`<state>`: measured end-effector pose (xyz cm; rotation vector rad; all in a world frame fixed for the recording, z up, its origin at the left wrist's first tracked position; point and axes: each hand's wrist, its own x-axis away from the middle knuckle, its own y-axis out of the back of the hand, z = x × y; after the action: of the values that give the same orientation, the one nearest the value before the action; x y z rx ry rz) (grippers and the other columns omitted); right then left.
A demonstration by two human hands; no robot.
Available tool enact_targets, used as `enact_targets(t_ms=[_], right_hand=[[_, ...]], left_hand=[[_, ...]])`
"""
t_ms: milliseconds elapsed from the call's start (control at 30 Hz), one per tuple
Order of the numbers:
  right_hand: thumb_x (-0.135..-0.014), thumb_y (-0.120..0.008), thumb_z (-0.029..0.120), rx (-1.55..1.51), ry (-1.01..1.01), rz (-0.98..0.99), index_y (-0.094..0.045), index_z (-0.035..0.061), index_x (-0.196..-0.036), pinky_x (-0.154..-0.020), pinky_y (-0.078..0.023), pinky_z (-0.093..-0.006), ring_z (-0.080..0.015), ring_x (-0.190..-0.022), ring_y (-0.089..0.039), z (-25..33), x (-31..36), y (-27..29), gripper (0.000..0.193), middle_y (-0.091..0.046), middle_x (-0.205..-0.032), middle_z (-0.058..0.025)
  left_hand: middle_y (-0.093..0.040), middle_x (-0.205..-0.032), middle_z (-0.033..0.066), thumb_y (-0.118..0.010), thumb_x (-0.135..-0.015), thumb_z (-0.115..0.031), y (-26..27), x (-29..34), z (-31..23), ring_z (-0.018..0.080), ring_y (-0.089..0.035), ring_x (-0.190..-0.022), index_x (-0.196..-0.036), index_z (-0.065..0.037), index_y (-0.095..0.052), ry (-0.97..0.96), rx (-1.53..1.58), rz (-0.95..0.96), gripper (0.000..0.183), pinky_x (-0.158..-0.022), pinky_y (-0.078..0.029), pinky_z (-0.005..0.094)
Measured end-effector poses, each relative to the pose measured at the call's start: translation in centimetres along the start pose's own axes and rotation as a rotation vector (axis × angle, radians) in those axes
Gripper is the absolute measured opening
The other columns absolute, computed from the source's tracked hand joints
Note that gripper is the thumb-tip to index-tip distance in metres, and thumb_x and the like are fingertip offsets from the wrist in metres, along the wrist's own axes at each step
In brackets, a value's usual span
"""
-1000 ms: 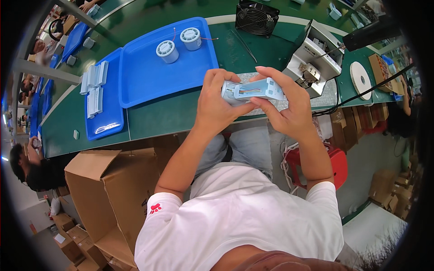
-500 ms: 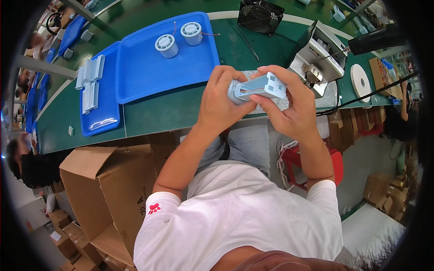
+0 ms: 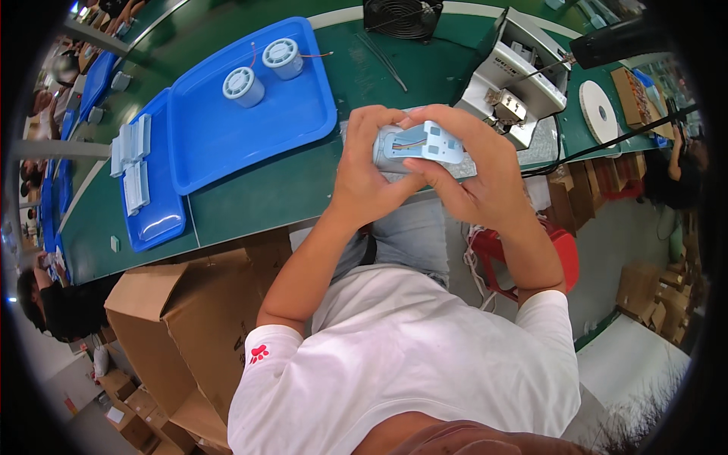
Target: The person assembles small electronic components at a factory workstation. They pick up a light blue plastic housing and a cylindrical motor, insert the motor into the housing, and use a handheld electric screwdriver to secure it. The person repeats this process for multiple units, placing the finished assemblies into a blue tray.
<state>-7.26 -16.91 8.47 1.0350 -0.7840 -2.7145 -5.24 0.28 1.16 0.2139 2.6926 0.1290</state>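
Note:
Between my hands is a light-blue plastic housing (image 3: 441, 149) with a round end and a long, open-sided part. Thin wires run inside its hollow. My left hand (image 3: 368, 171) is closed round the round end. My right hand (image 3: 481, 171) grips the long part, thumb on the near side and fingers over the far side. The housing is held above the table's front edge, over a pale textured mat (image 3: 535, 148). Left of my hands, a large blue tray (image 3: 262, 148) holds two round pale-blue motor-like parts (image 3: 243, 87) with slotted tops and red wires.
A narrower blue tray (image 3: 161, 220) carries several long pale-blue pieces (image 3: 136, 186). Behind my hands lie tweezers (image 3: 383, 61) and a black fan (image 3: 402, 17). To the right stand a silver machine (image 3: 523, 83) and a white reel (image 3: 597, 112). An open cardboard box (image 3: 205, 318) is below left.
My hands and the housing have shifted slightly left, still gripping. The view has turned a little, so the trays and machine sit further left in the picture.

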Motion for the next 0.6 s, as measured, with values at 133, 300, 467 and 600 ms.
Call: enact_targets(t_ms=[133, 300, 467, 600], right_hand=[[-0.083, -0.083, 0.014, 0.085, -0.027, -0.02, -0.064, 0.003, -0.127, -0.085, -0.058, -0.0357, -0.0328, -0.102, -0.071, -2.4, 1.4, 1.7, 0.049, -0.072, -0.116, -0.0151], [-0.081, -0.084, 0.003, 0.107, 0.048, -0.878, -0.038, -0.0047, -0.144, -0.097, -0.052, -0.041, -0.0261, -0.119, -0.056, -5.1, -1.2, 7.9, 0.078, -0.05, -0.139, -0.0172], [-0.1, -0.068, 0.009, 0.211, 0.048, -1.21, -0.046, -0.0007, -0.138, -0.061, -0.053, -0.0267, -0.0135, -0.068, -0.063, -5.8, -10.6, 11.9, 0.045, -0.065, -0.092, -0.008], [-0.102, -0.066, 0.026, 0.08, 0.19, -1.054, -0.052, 0.0007, -0.119, -0.056, -0.052, -0.0258, -0.0122, -0.062, -0.06, 0.2, -10.1, 13.8, 0.034, -0.063, -0.087, -0.0068]], left_hand=[[-0.052, -0.118, 0.0118, -0.089, -0.075, -0.012, -0.5, 0.2, 2.0, 0.027, -0.056, -0.109, -0.117, -0.007, -0.07, 0.018, -0.04, 0.055, 0.046, -0.095, -0.047, 0.0362], [-0.053, -0.123, 0.0091, -0.082, -0.08, -0.001, -1.9, 0.0, 2.1, 0.0227, -0.056, -0.112, -0.119, -0.005, -0.065, 0.081, -0.08, 0.056, 0.043, -0.097, -0.047, 0.0328], [-0.052, -0.119, 0.0098, -0.087, -0.079, -0.008, -3.2, 0.0, 3.7, 0.0236, -0.056, -0.109, -0.116, -0.005, -0.068, 0.084, -0.042, -0.005, 0.041, -0.092, -0.048, 0.0336], [-0.053, -0.118, 0.0101, -0.087, -0.079, -0.008, -3.4, 0.2, 4.4, 0.0235, -0.057, -0.109, -0.114, -0.005, -0.068, 0.077, -0.031, -0.027, 0.04, -0.091, -0.048, 0.0336]])
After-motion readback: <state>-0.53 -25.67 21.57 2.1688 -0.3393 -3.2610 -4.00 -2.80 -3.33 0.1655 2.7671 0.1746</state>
